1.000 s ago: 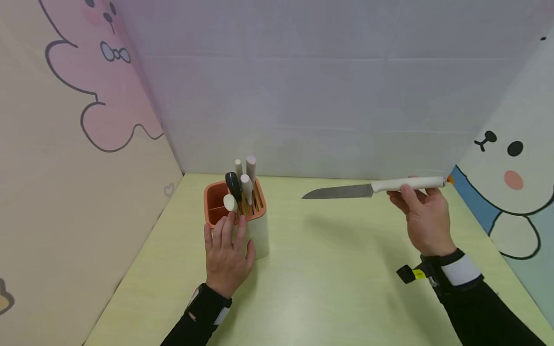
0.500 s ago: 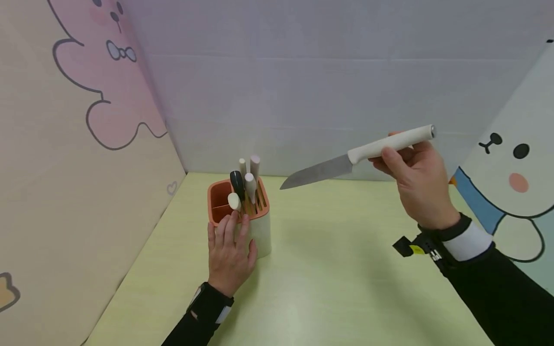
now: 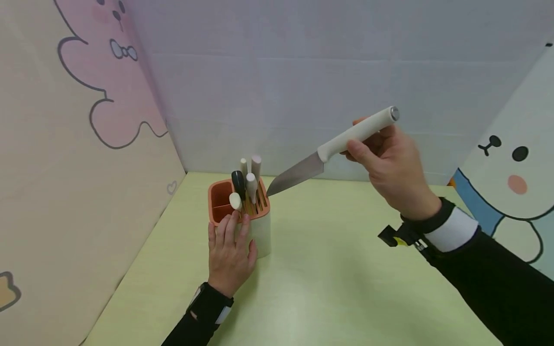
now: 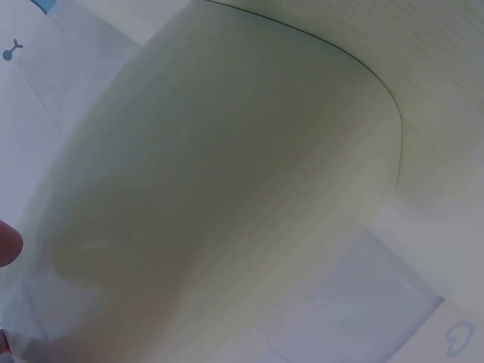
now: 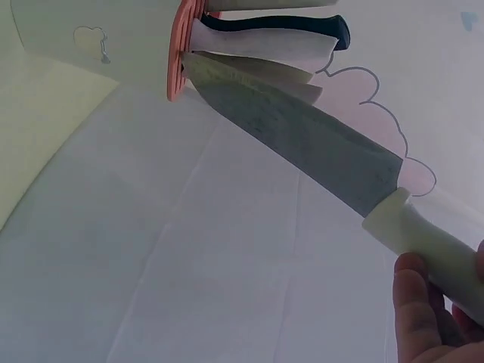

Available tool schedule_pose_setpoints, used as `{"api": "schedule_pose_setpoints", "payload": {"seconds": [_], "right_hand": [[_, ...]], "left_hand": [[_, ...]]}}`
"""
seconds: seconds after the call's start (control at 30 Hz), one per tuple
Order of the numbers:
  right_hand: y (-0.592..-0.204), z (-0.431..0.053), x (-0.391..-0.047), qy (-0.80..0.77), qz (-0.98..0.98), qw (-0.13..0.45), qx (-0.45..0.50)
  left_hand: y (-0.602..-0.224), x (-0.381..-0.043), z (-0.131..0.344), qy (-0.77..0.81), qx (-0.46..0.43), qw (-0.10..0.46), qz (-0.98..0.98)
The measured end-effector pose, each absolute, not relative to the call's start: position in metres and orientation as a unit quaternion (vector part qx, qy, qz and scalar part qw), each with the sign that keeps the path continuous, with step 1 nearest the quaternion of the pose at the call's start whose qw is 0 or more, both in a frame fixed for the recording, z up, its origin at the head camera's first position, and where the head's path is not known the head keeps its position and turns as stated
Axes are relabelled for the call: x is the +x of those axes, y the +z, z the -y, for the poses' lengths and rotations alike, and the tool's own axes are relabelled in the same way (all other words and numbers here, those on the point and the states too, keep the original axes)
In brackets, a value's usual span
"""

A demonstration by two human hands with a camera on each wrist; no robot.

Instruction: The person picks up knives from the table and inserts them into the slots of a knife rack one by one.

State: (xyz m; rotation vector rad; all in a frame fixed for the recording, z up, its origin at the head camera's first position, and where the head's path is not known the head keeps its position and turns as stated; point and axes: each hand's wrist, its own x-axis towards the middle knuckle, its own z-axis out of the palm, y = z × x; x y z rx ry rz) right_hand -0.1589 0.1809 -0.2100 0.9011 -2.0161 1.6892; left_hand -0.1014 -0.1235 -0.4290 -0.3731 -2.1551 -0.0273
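Observation:
In the head view my right hand [image 3: 391,168] grips the white handle of a kitchen knife [image 3: 298,174], holding it above the table with the blade slanting down to the left. The blade's tip overlaps the right rim of a white knife block [image 3: 259,235] with an orange top. The right wrist view shows the knife [image 5: 302,136] with its tip right at the slotted orange top [image 5: 176,57]. My left hand [image 3: 229,257] rests with extended fingers on the front of the block. Several white handles [image 3: 251,185] and a black handle [image 3: 238,184] stick up from the block.
The block stands on a pale yellow-green table [image 3: 311,278], toward its back left. Open orange compartments [image 3: 220,197] take up the block's left side. A plain pale wall [image 3: 303,96] rises behind, with cartoon-printed panels at left and right.
My right hand has carried the knife up and to the left toward the block, and the blade has tilted more steeply downward. My left hand has stayed on the block.

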Motion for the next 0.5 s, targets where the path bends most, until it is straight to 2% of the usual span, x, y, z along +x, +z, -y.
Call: {"api": "schedule_pose_setpoints", "payload": {"seconds": [0.5], "right_hand": [[-0.199, -0.154, -0.168, 0.494, 0.745, 0.232, 0.384]], "left_hand": [[-0.428, -0.103, 0.123, -0.013, -0.148, 0.451, 0.88]]}}
